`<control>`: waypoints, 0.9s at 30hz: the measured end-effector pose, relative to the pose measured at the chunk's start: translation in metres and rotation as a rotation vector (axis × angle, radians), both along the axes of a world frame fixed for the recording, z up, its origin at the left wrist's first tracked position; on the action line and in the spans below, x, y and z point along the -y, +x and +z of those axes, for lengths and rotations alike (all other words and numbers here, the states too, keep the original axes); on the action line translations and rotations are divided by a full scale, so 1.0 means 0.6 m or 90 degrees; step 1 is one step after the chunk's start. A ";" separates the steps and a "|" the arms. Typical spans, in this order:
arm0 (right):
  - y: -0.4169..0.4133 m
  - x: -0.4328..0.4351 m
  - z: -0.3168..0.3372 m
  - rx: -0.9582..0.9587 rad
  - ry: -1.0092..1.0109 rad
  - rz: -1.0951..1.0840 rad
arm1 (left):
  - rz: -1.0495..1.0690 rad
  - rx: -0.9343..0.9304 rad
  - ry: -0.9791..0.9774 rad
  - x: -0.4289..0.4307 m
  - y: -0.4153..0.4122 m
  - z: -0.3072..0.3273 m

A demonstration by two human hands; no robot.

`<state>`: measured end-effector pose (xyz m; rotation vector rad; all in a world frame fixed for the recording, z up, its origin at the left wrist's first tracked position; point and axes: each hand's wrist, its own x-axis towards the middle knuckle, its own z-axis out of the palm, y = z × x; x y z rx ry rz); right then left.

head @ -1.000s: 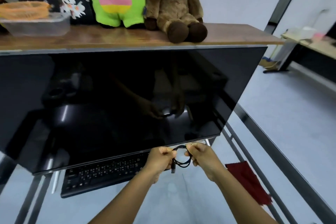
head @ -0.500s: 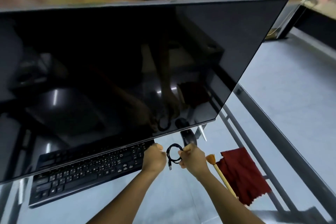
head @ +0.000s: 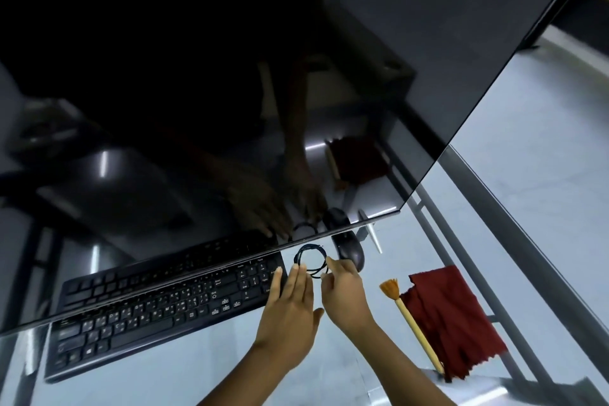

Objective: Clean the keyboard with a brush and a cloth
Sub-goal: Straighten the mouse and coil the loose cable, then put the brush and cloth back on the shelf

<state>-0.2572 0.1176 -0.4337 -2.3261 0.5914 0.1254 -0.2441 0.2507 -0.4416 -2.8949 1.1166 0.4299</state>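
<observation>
Coiled cable [head: 311, 260] now lies on the desk; left hand [head: 290, 303] open (flat), right hand [head: 344, 297] loosened.

Coiled cable [head: 311, 260] lies beside mouse [head: 351, 252], under monitor [head: 230, 92].

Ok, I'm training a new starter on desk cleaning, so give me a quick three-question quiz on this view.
1. True or false: the brush is lying partly on the red cloth.
2. What lies between the keyboard and the mouse?
3. Which hand is nearer the brush: A) left hand B) right hand?

Key: 1 true; 2 a coiled black cable; 3 B.
</observation>
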 end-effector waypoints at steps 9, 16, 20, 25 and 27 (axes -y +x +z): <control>0.015 -0.003 0.007 -0.016 0.016 -0.007 | 0.053 0.022 0.037 0.008 0.002 0.006; -0.054 0.069 0.061 0.056 -0.046 -0.105 | 0.013 -0.002 -0.113 0.023 -0.017 0.040; -0.103 0.173 0.083 0.012 -0.110 -0.178 | 0.009 -0.071 -0.097 0.069 -0.032 0.071; -0.158 0.291 0.071 -0.139 -0.173 -0.246 | 0.131 -0.206 -0.106 0.163 -0.060 0.078; -0.171 0.317 0.060 -0.215 -0.164 -0.268 | 0.187 -0.258 -0.116 0.203 -0.072 0.075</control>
